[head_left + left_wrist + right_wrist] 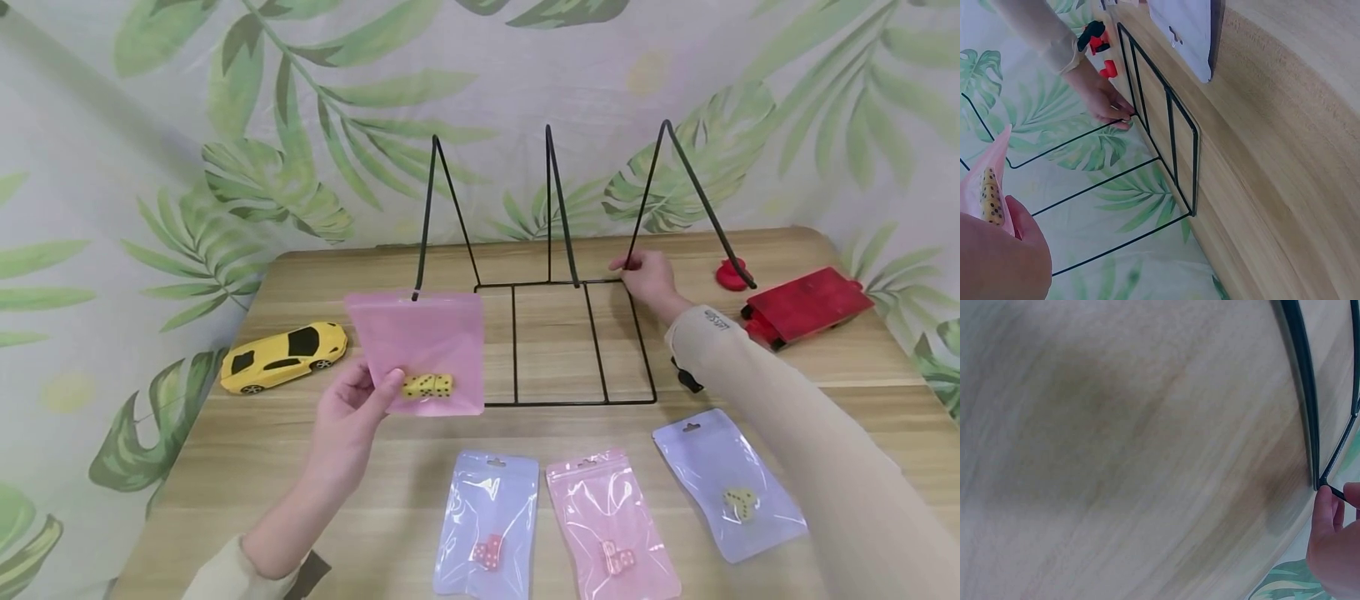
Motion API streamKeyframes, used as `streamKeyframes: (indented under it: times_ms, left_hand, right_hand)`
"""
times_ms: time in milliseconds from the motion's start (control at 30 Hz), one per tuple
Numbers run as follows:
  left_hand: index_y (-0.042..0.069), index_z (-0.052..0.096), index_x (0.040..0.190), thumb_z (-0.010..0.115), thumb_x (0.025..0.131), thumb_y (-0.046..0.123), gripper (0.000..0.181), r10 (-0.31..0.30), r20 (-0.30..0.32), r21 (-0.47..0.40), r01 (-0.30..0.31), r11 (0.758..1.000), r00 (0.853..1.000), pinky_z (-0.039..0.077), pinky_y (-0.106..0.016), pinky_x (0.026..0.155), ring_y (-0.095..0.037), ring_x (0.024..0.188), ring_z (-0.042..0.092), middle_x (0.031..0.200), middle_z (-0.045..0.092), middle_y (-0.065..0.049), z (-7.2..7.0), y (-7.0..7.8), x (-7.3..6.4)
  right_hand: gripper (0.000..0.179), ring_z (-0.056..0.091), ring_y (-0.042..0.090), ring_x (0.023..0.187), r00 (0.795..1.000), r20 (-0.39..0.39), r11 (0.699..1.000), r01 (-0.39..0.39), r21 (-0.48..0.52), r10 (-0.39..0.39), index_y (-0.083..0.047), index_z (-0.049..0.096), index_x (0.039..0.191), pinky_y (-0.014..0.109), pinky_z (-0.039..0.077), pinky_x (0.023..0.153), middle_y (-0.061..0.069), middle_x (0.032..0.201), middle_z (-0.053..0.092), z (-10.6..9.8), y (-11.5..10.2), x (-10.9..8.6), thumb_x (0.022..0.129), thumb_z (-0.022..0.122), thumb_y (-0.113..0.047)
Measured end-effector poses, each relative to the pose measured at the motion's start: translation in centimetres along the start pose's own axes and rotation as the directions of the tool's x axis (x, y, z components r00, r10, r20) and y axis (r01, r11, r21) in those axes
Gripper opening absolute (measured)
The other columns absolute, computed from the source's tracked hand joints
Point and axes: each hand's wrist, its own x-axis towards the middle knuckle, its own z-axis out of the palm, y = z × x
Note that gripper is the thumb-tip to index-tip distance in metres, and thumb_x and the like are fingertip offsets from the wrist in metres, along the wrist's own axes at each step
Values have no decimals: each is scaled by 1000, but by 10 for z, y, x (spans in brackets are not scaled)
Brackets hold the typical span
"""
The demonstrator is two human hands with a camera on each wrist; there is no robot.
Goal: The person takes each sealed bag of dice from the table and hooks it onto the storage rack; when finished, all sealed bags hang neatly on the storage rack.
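Note:
My left hand (pixel 348 421) holds a pink zip bag (pixel 420 333) with yellow dice (pixel 427 385) in its bottom, thumb on the front. The bag's top edge meets the tip of the left prong of a black wire display rack (pixel 514 342). Whether the prong passes through the bag's hole cannot be made out. At the rack's back right corner, my right hand (pixel 651 282) pinches the wire between thumb and fingers, seen closely in the right wrist view. The middle and right prongs carry nothing.
In front of the rack lie a blue bag (pixel 487 492) and a pink bag (pixel 600 508) with red dice, and another blue bag (pixel 712 458) with yellowish dice. A yellow toy car (pixel 285 358) stands left; a red toy vehicle (pixel 810 308) and small red object (pixel 731 275) lie right.

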Motion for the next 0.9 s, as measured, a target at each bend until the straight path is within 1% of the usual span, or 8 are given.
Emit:
streamKeyframes:
  times_ms: [133,267,367,433,600,700,800,900]
  left_hand:
    - [10,60,114,58,98,12,16,-20,-8,46,20,999,1000,57,-22,86,-6,92,67,99,68,7,2,-1,8]
    - [6,58,116,58,99,19,22,-43,-10,63,44,997,999,57,-20,85,-5,89,65,98,66,8,3,-1,23]
    - [8,59,109,58,99,22,17,-54,-21,37,54,998,998,57,-19,82,-4,85,62,94,64,8,4,0,38]
    - [9,59,107,59,98,23,16,-59,-30,15,59,998,998,57,-19,82,-4,84,62,94,64,7,6,2,49]
    - [9,56,116,58,99,20,21,-81,-35,-56,79,995,996,57,-18,81,-4,86,60,97,60,4,12,4,75]
    - [9,56,116,55,99,17,18,-92,-49,-110,87,990,995,57,-17,80,-4,84,59,95,58,4,16,4,90]
    - [11,57,111,54,100,17,13,-88,-63,-136,79,987,994,57,-16,76,-3,80,59,94,56,3,20,5,105]
    - [12,59,106,55,100,17,9,-68,-77,-150,56,987,995,56,-15,71,-3,74,59,90,56,3,23,5,120]
  right_hand:
    - [29,56,29,97,1000,-3,1000,-3,-4,3,1,71,108,26,41,74,25,111,67,0,0,0,89,49,1]
    - [29,57,28,97,1000,-13,1000,-2,-3,2,1,71,107,26,41,74,24,111,67,1,0,0,89,49,1]
    - [29,57,28,97,1000,-16,1000,-3,-4,3,1,71,107,25,41,73,24,111,68,1,1,0,89,48,1]
    - [29,57,28,97,1000,-15,1000,-4,-3,4,1,71,107,25,41,73,24,111,68,2,1,0,89,48,1]
    - [30,58,28,98,1000,-15,1000,-5,3,5,1,71,107,24,41,73,23,112,68,2,1,0,89,47,2]
    - [30,58,28,98,1000,-20,1000,12,-2,-12,2,72,106,24,41,72,24,112,68,2,0,0,88,47,2]
    - [29,58,29,96,999,-25,1000,24,-4,-24,2,72,105,24,41,71,24,110,69,2,0,-1,88,47,2]
    - [29,57,28,94,999,-23,1000,25,0,-25,3,71,105,24,40,71,25,109,69,1,-1,-2,88,47,2]
